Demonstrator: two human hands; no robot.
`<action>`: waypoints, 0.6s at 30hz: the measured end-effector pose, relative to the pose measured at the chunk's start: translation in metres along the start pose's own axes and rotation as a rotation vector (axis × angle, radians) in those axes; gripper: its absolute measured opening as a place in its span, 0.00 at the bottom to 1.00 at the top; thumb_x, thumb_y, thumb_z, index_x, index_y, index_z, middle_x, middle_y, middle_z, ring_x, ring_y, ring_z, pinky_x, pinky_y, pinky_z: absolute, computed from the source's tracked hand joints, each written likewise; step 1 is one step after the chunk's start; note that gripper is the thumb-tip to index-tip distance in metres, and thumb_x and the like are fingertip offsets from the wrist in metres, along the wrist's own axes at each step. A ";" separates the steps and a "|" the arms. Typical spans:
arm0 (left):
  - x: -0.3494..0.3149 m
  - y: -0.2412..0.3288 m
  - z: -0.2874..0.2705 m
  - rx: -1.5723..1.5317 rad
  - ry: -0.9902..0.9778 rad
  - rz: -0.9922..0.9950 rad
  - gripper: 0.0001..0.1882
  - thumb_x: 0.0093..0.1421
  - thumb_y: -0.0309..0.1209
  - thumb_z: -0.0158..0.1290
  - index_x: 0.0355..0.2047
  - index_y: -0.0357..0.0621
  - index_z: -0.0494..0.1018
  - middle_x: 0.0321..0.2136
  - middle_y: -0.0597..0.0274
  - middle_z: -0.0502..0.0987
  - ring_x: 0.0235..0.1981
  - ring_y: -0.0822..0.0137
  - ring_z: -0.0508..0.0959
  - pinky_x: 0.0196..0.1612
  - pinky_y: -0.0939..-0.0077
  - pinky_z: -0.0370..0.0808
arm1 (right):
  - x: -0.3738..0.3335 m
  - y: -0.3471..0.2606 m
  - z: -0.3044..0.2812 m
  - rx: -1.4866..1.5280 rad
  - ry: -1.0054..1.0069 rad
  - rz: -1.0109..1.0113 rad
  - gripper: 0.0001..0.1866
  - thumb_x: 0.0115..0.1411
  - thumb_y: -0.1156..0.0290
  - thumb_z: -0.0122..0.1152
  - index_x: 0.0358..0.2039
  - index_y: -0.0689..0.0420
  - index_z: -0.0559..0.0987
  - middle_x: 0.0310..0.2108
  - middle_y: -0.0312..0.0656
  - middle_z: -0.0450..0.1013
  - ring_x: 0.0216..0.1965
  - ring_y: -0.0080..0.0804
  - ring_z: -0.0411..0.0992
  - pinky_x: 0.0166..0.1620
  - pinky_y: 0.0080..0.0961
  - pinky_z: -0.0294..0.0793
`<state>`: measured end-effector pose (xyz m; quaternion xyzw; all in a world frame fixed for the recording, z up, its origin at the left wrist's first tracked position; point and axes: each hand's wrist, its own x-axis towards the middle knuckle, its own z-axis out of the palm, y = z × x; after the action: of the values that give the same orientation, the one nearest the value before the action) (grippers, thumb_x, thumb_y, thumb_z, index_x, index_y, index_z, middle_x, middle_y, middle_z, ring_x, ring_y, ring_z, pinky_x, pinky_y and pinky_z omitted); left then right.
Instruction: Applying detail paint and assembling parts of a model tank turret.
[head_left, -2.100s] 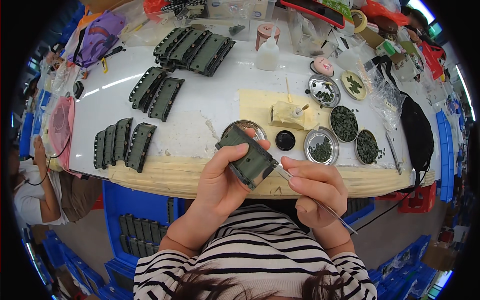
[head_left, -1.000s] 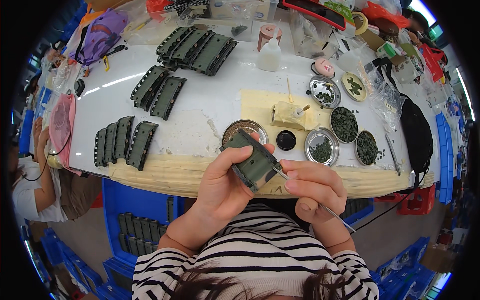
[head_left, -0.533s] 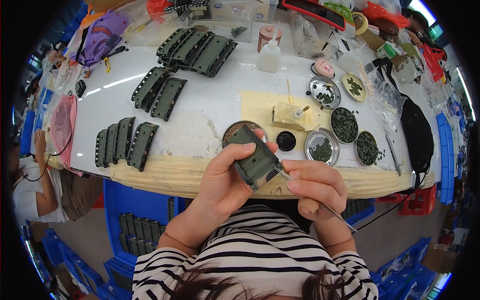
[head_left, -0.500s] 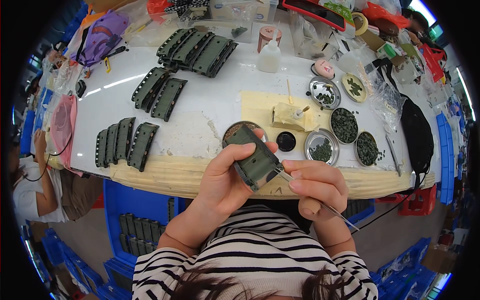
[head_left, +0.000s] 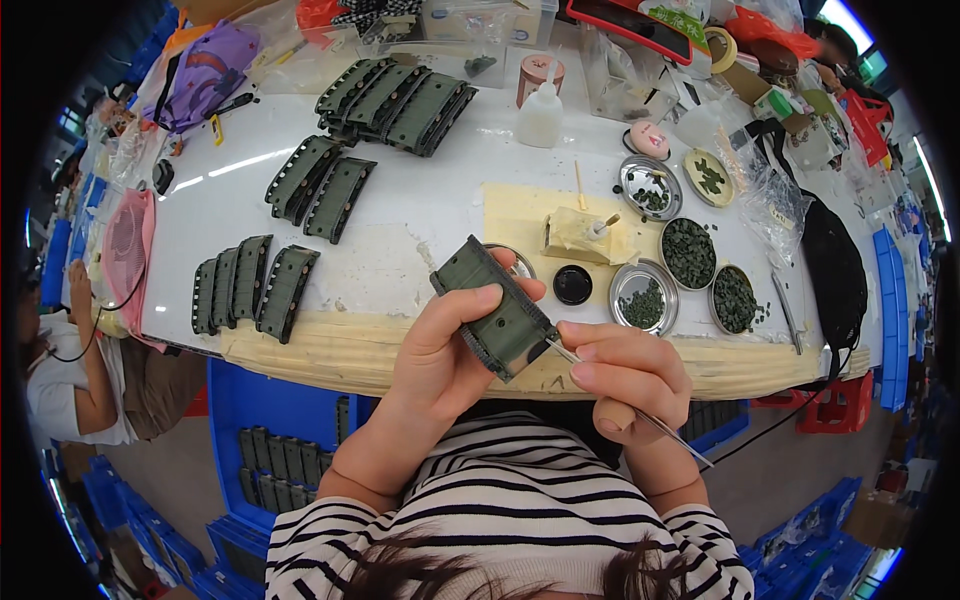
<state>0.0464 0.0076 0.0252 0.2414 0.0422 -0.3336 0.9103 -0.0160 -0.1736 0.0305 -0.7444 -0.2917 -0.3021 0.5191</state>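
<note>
Co-worker [head_left: 85, 390], left of the taped block [head_left: 570, 235], is partly cut off by the view's rim. Left hand [head_left: 438, 345] grips a green panel [head_left: 508, 322], located in front of the block and left of it; the panel mostly hides a dish [head_left: 524, 263]. Right hand [head_left: 635, 372] pinches tweezers [head_left: 675, 438] at the panel's right edge; tip contents cannot be discerned. Green packet [head_left: 678, 18], behind and right of the block, carries pale printing.

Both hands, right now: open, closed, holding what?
Left hand: closed around a curved dark green panel.
Right hand: closed on metal tweezers, tips at the panel's edge; whether they grip anything cannot be told.
</note>
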 end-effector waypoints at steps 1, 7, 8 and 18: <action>0.000 0.000 0.000 0.004 0.001 0.004 0.19 0.58 0.28 0.51 0.51 0.45 0.65 0.42 0.51 0.76 0.41 0.64 0.78 0.44 0.67 0.77 | 0.000 0.000 0.000 -0.001 -0.001 0.000 0.15 0.53 0.72 0.65 0.41 0.62 0.79 0.38 0.44 0.74 0.44 0.43 0.76 0.43 0.30 0.78; 0.000 -0.001 0.001 0.005 0.011 0.007 0.19 0.58 0.28 0.51 0.51 0.45 0.65 0.42 0.52 0.76 0.41 0.64 0.78 0.44 0.67 0.77 | 0.001 0.001 0.000 -0.002 0.001 0.005 0.14 0.52 0.73 0.65 0.40 0.62 0.79 0.38 0.45 0.74 0.44 0.43 0.76 0.43 0.30 0.78; 0.000 -0.001 0.000 -0.001 0.010 -0.002 0.19 0.59 0.29 0.51 0.51 0.45 0.65 0.42 0.52 0.76 0.41 0.64 0.78 0.45 0.67 0.77 | 0.000 0.001 0.000 -0.007 0.002 0.006 0.14 0.52 0.72 0.65 0.40 0.62 0.79 0.38 0.45 0.74 0.44 0.43 0.76 0.43 0.30 0.78; -0.002 0.004 0.005 -0.340 -0.061 0.012 0.24 0.68 0.43 0.44 0.59 0.46 0.59 0.51 0.46 0.69 0.51 0.57 0.74 0.48 0.70 0.80 | 0.017 -0.010 -0.013 -0.185 -0.062 -0.063 0.17 0.54 0.62 0.67 0.37 0.62 0.78 0.36 0.49 0.72 0.39 0.49 0.78 0.40 0.33 0.80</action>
<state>0.0470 0.0085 0.0317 0.0741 0.0689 -0.3234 0.9409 -0.0141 -0.1815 0.0531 -0.7886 -0.3017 -0.3208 0.4292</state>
